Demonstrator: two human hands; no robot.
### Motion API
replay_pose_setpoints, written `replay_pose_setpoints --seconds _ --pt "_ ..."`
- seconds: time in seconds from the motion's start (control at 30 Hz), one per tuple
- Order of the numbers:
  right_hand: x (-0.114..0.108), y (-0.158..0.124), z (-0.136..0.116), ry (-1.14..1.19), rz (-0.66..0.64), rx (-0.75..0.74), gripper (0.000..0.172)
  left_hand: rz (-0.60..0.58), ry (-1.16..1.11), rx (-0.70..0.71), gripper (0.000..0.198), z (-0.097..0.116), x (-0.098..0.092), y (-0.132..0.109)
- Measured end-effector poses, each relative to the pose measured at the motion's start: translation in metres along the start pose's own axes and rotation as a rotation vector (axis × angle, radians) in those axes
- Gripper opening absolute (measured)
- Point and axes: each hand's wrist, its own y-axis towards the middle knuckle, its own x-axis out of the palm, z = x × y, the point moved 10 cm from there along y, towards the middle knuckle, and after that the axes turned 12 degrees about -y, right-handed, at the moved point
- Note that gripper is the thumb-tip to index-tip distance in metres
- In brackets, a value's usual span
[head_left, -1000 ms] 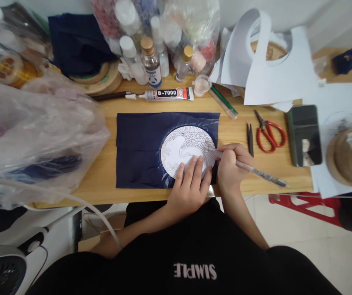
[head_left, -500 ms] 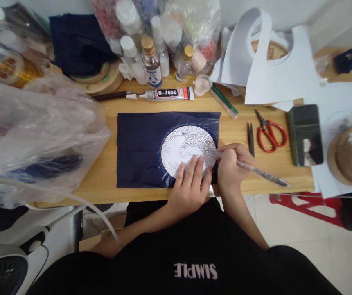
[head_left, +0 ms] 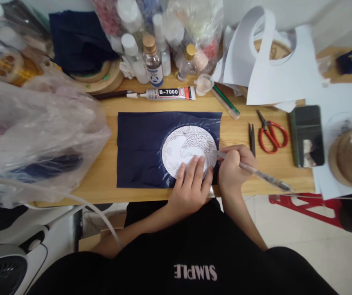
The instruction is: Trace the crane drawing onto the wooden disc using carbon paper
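Observation:
A round white paper point(head_left: 174, 152) printed with a line-drawn bird lies on a dark blue cloth point(head_left: 139, 151). My left hand point(head_left: 191, 186) rests flat on the lower part of the paper, its fingers spread. At the paper's right edge my right hand point(head_left: 235, 166) grips a clear-barrelled pen point(head_left: 266, 177), tip toward the rim of the circle. The pen's back end slants down to the right. My left fingers cover the lower part of the drawing.
Behind the cloth lie a B-7000 glue tube point(head_left: 171, 93) and a green pen point(head_left: 225, 100), with bottles point(head_left: 153, 61) beyond. To the right are black tweezers point(head_left: 251, 139), red-handled scissors point(head_left: 272, 133) and a phone point(head_left: 308, 135). A plastic bag point(head_left: 80, 123) bulges at left.
My right hand and the pen have shifted slightly to the right, the tip staying at the paper's edge. My left hand keeps its place on the paper.

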Motion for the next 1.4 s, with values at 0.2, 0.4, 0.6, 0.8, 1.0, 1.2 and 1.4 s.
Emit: replay_pose_setpoints --seconds 0.2,0.4,0.6,0.8,1.0,1.2,1.4 --pt "-0.0019 0.0002 0.0004 -0.042 0.012 -0.015 0.02 0.005 0.03 0.002 0.038 0.0003 -0.0008 0.0007" --pt "0.0009 -0.0009 0.0077 0.014 -0.01 0.046 0.019 -0.001 0.028 0.006 0.041 0.0009 0.0002 0.0006" --pt "0.0054 0.0003 -0.0016 0.001 -0.038 -0.069 0.02 0.007 0.014 -0.001 0.038 0.0001 -0.0005 0.0003" --pt "0.0049 -0.0001 -0.0019 -0.042 -0.039 -0.085 0.02 -0.006 0.024 0.004 0.039 0.0004 0.0009 0.0006" --pt "0.0002 -0.0002 0.0001 -0.033 0.002 -0.029 0.02 0.002 0.052 0.01 0.039 0.0006 -0.0004 0.0014" --pt "0.0004 -0.0012 0.0055 -0.071 0.003 0.003 0.02 0.006 0.024 0.002 0.04 -0.0001 -0.0001 0.0004" --pt "-0.002 -0.0017 0.005 -0.016 0.037 0.005 0.02 0.003 0.022 0.008 0.04 0.0003 0.0003 0.0003"
